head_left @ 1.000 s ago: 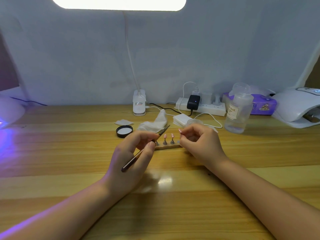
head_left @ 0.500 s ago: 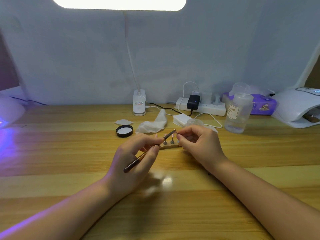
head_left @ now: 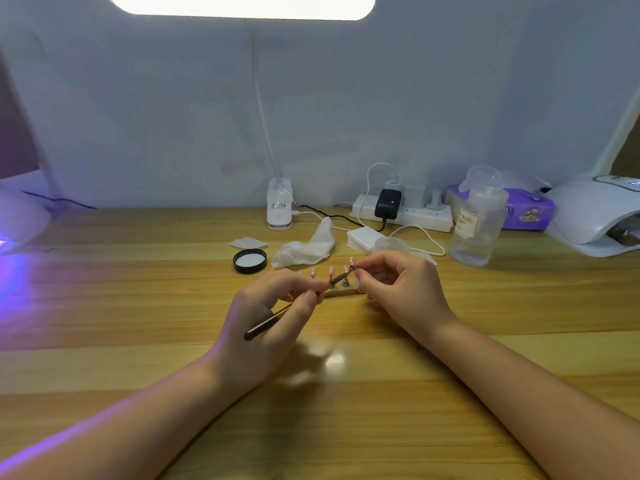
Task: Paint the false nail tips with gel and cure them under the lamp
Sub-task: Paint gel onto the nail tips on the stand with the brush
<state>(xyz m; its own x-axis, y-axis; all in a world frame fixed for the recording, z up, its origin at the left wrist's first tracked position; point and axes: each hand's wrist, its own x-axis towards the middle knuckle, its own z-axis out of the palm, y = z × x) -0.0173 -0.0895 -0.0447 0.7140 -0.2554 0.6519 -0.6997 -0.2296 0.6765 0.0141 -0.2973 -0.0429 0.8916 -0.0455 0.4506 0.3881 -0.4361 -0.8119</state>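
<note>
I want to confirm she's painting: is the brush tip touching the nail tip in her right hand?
Cannot tell. In the head view the brush tip overlaps the nail tip pinched by the right hand, too small to resolve.

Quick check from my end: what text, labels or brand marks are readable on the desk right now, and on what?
"NAIL": label on the clear pump bottle; its smaller lines are blurred.
Desk lamp base: sticker unreadable.
Purple tissue pack: printed picture, text too blurred.
Right curing lamp: display unreadable.

Both forearms were bare right up to the frame's edge, no sleeves showing. The left hand (head_left: 266,327) and right hand (head_left: 401,289) wore no gloves, rings or watch.
</note>
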